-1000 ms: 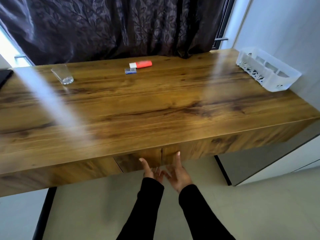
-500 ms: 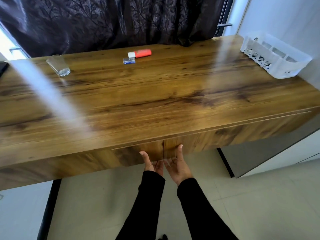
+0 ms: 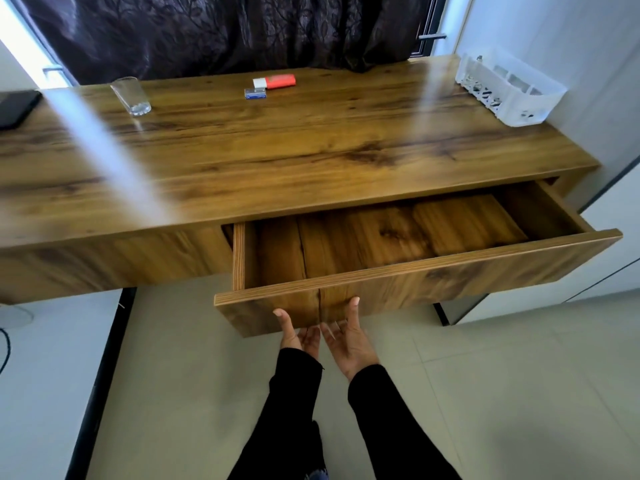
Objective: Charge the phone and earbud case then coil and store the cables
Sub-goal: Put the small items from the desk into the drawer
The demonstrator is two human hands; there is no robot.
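The wooden desk (image 3: pixel 277 150) has a drawer (image 3: pixel 450 282) pulled out on its right half. Only bare wood shows inside the visible part of the drawer. My left hand (image 3: pixel 298 337) and my right hand (image 3: pixel 349 344) are side by side, palms up, at the lower edge of the drawer front near its left end. Their thumbs press on the front face and their fingers curl under the bottom edge. A flat black item (image 3: pixel 15 107) lies at the desk's far left edge, partly cut off. No cable or earbud case shows on the desk.
A drinking glass (image 3: pixel 131 97) stands at the back left of the desk. A red and white item (image 3: pixel 275 82) and a small blue box (image 3: pixel 255 93) lie at the back middle. A white plastic basket (image 3: pixel 509 88) sits back right by the wall. A dark cable (image 3: pixel 5 348) lies on the floor at left.
The drawer was closed and now stands pulled out towards me. Both hands stayed at its lower edge and moved back with it.
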